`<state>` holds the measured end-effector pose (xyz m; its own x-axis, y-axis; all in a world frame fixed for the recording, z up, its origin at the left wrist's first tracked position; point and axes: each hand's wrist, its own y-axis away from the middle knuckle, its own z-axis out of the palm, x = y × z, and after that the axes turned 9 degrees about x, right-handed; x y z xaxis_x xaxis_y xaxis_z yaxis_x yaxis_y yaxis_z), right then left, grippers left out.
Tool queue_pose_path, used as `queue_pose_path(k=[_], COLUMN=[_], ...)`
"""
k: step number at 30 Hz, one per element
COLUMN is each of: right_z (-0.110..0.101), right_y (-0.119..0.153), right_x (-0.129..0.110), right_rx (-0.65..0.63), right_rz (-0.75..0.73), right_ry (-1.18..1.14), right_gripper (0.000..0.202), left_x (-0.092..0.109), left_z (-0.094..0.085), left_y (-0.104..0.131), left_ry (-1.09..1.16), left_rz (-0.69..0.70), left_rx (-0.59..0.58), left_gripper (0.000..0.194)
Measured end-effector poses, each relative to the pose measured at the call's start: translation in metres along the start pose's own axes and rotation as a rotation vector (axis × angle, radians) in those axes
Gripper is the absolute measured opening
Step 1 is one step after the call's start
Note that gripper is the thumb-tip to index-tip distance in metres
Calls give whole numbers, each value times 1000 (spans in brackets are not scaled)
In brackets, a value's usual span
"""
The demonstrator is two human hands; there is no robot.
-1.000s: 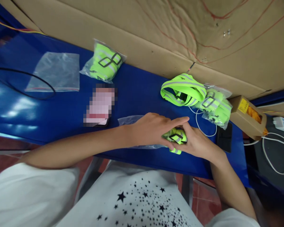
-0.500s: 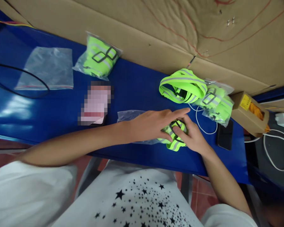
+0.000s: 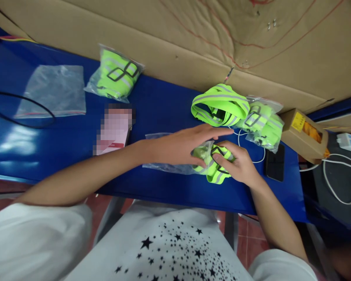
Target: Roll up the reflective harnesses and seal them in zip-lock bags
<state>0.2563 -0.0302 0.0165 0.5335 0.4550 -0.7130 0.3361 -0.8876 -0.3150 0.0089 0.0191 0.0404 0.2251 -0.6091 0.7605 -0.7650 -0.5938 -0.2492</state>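
My right hand (image 3: pixel 236 162) grips a folded bundle of neon-green reflective strap (image 3: pixel 218 175) with grey stripes and black rectangular buckles, thumb on top. The bundle's left end lies in the mouth of a clear plastic bag (image 3: pixel 169 167), which stretches left on the table. Over that bag is my left hand (image 3: pixel 187 146), its fingers stretched to the right and the thumb apart below. Between them shows bag film around some of the green strap. The left palm hides much of the bag, so contact there is hard to make out.
Behind lie a loose coil of green strap (image 3: pixel 219 103) and bagged straps (image 3: pixel 265 123); another bagged strap (image 3: pixel 118 76) stands back left. A flat clear bag (image 3: pixel 54 91), a blurred-out phone (image 3: pixel 114 130), a dark phone (image 3: pixel 275 163) and a cardboard box (image 3: pixel 304 130) are on the blue table (image 3: pixel 160 101).
My left fingers have drawn back from my right hand, and the gap between left thumb and fingers is wider. More of the bag's mouth shows around the strap. The whole view shifted slightly.
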Motion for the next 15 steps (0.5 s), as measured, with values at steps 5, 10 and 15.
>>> queue_pose_path(k=[5, 10, 15], right_z=[1, 1, 5], right_y=[1, 3, 9], right_x=[0, 0, -4], right_rx=[4, 48, 181], right_rz=[-160, -295, -458], right_ry=[169, 222, 340], right_gripper=[15, 15, 7], left_x=[-2, 9, 15], left_z=[5, 14, 11], left_y=[-11, -18, -18], left_ry=[-24, -91, -233], left_rz=[7, -63, -312], left_rx=[-5, -26, -152], left_gripper=[81, 89, 78])
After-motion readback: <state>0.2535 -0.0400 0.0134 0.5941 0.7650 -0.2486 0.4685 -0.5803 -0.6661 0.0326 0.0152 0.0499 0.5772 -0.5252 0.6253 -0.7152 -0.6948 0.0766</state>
